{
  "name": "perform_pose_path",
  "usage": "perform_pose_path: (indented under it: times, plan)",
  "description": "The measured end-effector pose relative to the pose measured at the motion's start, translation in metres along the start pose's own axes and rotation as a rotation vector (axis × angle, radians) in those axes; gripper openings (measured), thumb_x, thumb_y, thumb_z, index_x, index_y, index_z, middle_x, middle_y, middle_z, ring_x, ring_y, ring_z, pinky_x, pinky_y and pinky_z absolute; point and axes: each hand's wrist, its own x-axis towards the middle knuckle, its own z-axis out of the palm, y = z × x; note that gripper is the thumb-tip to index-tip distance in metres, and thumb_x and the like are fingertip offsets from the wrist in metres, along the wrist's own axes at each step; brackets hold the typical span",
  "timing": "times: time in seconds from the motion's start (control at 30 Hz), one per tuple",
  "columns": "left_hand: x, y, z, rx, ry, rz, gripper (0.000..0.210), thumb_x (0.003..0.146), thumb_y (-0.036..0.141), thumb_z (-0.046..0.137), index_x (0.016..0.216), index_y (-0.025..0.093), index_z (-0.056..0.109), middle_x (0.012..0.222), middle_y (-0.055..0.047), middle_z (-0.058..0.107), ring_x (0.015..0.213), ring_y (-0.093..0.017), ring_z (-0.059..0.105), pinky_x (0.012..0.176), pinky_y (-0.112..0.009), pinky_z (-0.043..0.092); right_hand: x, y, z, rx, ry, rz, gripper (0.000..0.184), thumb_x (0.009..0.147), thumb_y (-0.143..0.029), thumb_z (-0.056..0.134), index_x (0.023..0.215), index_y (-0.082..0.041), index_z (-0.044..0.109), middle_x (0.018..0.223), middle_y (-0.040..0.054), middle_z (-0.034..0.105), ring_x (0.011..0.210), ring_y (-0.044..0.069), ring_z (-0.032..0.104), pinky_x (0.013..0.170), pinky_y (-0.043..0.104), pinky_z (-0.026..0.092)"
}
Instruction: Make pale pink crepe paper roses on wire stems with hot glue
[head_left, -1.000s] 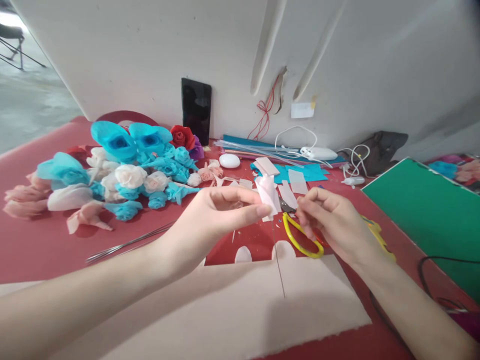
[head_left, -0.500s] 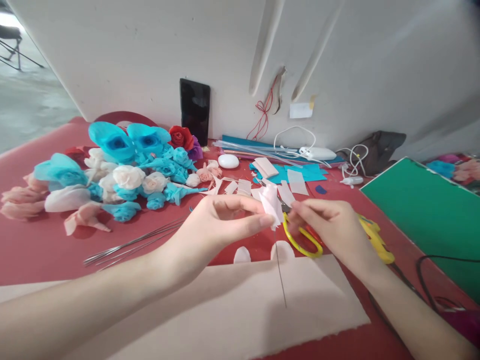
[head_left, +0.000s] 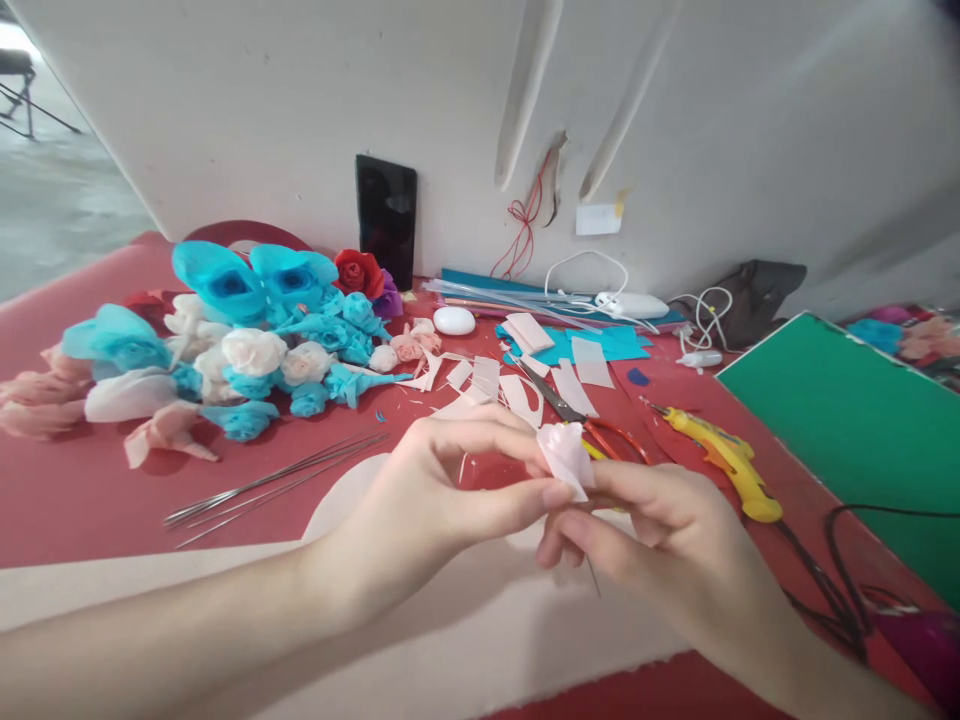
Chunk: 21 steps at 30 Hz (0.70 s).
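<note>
A small pale pink paper flower (head_left: pixel 564 452) on a thin wire stem (head_left: pixel 593 577) is between my two hands. My left hand (head_left: pixel 465 480) pinches the flower's lower petals between thumb and fingers. My right hand (head_left: pixel 652 520) is closed around the base from the other side, its fingers beneath the bloom and at the top of the wire. Just behind the flower lie scissors (head_left: pixel 555 395) with red and yellow handles, partly covered by my hands. A large pale pink sheet (head_left: pixel 420 620) spreads below my hands.
Blue, white and pink paper flowers (head_left: pixel 255 352) are heaped at the left, beside several loose wires (head_left: pixel 277 482). A yellow glue gun (head_left: pixel 727 465) lies at the right near a green board (head_left: pixel 855 420). A black phone (head_left: pixel 386 220) leans on the wall behind paper scraps (head_left: pixel 592 362).
My right hand has moved left and closed on the flower's base. The flower has come lower and tilted, and more of the glue gun and scissors shows.
</note>
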Motion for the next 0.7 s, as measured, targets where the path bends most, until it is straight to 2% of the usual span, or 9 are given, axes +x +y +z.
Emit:
perform_pose_path:
  times: [0.1, 0.27, 0.37, 0.53, 0.7]
  plan:
    - [0.0, 0.001, 0.0, 0.071, -0.009, 0.044, 0.008, 0.075, 0.021, 0.066, 0.069, 0.02, 0.07, 0.07, 0.002, 0.062, 0.072, -0.011, 0.057, 0.073, -0.022, 0.046, 0.0, -0.002, 0.0, -0.004, 0.02, -0.036, 0.016, 0.082, -0.019, 0.056, 0.067, -0.02, 0.063, 0.062, -0.0056, 0.067, 0.056, 0.005, 0.061, 0.052, 0.008, 0.045]
    - [0.003, 0.004, -0.001, 0.092, -0.04, 0.07, 0.007, 0.075, 0.02, 0.066, 0.071, 0.022, 0.071, 0.071, 0.002, 0.062, 0.075, -0.012, 0.056, 0.079, -0.024, 0.045, 0.0, -0.006, -0.001, -0.085, 0.073, -0.138, 0.012, 0.082, -0.018, 0.056, 0.074, -0.021, 0.064, 0.06, -0.0063, 0.066, 0.055, 0.005, 0.062, 0.053, 0.008, 0.046]
    - [0.004, 0.004, -0.003, 0.099, -0.026, 0.096, 0.007, 0.073, 0.02, 0.068, 0.068, 0.024, 0.071, 0.075, 0.003, 0.062, 0.077, -0.013, 0.056, 0.084, -0.027, 0.044, -0.002, -0.008, -0.002, -0.148, 0.065, -0.185, 0.018, 0.083, -0.018, 0.055, 0.068, -0.02, 0.063, 0.054, -0.0071, 0.061, 0.05, 0.004, 0.058, 0.052, 0.008, 0.044]
    - [0.003, 0.004, -0.005, 0.201, -0.016, 0.134, 0.004, 0.069, 0.021, 0.071, 0.065, 0.022, 0.07, 0.075, 0.001, 0.062, 0.08, -0.015, 0.055, 0.08, -0.027, 0.045, -0.004, -0.012, -0.007, -0.239, 0.013, -0.224, 0.023, 0.084, -0.017, 0.055, 0.061, -0.018, 0.058, 0.053, -0.008, 0.057, 0.047, 0.001, 0.052, 0.048, 0.007, 0.039]
    - [0.005, 0.01, -0.008, 0.391, -0.16, 0.277, 0.006, 0.07, 0.016, 0.068, 0.075, 0.019, 0.065, 0.073, 0.001, 0.065, 0.07, -0.013, 0.056, 0.07, -0.024, 0.045, -0.008, -0.012, -0.011, -0.415, -0.045, -0.203, 0.027, 0.085, -0.02, 0.053, 0.058, -0.017, 0.053, 0.051, -0.0061, 0.049, 0.045, 0.003, 0.046, 0.044, 0.014, 0.035]
